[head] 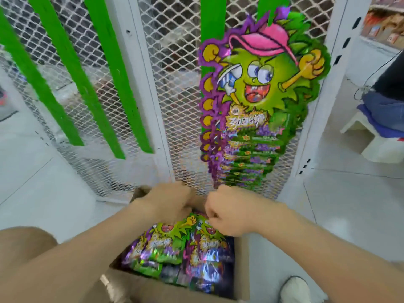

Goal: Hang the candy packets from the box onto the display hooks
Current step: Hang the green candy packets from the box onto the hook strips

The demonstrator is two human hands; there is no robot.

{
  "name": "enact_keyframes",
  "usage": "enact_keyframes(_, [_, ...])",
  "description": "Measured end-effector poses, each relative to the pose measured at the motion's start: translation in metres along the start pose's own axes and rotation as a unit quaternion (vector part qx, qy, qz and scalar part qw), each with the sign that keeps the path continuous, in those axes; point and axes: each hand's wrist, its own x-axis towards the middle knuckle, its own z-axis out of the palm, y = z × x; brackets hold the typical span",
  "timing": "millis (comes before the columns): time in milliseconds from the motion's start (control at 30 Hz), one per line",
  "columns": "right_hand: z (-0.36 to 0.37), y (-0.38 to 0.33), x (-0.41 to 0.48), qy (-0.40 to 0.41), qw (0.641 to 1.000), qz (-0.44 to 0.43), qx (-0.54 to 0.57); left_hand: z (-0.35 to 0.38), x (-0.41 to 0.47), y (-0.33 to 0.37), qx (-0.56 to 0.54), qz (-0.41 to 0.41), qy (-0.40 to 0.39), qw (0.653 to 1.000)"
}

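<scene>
Head view: left hand (172, 202) curls into the far end of the cardboard box (166, 289), right hand (231, 213) curls over candy packets (172, 243) inside that box, neither grip discernible, hung packets (258, 119) dangling above the box.

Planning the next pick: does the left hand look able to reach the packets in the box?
Probably yes: the left hand is over the open box, above the packets, nothing covering them.

left hand (168, 202) + right hand (229, 213) = 2 | cardboard box (157, 290) x1 | green strips (80, 84) x5 | white shoe (295, 290) x1 | candy packets (258, 95): lost count lol
</scene>
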Motion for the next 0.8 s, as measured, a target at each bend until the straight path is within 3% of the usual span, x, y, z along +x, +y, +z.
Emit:
enact_keyframes(67, [0.013,-0.008,0.006,-0.048,0.998,-0.001,-0.039,0.046,-0.006,-0.016,-0.008,0.016,-0.107,0.994])
enact_keyframes(167, [0.028,-0.017,0.021,-0.093,0.994,-0.009,-0.064,0.106,-0.015,-0.025,-0.041,-0.026,-0.147,0.988])
enact_keyframes(267, [0.038,-0.019,0.034,-0.129,0.988,-0.014,-0.086,0.158,-0.023,-0.027,-0.062,-0.123,-0.207,0.969])
enact_keyframes(333, [0.041,-0.018,0.042,-0.144,0.985,-0.017,-0.092,0.179,-0.029,-0.023,-0.078,-0.121,-0.248,0.958])
enact_keyframes(467, [0.038,-0.017,0.053,-0.125,0.988,-0.046,-0.075,0.182,-0.028,-0.010,-0.042,-0.106,-0.218,0.969])
enact_keyframes(567, [0.028,-0.015,0.054,-0.101,0.993,-0.042,-0.050,0.164,-0.021,-0.012,-0.103,-0.091,-0.167,0.976])
enact_keyframes(700, [0.018,0.000,0.047,-0.050,0.997,0.051,-0.033,0.139,-0.023,-0.017,-0.178,-0.115,-0.089,0.973])
enact_keyframes(800, [0.019,0.009,0.038,-0.004,0.976,0.168,0.141,0.108,-0.030,-0.007,-0.270,-0.089,-0.030,0.958])
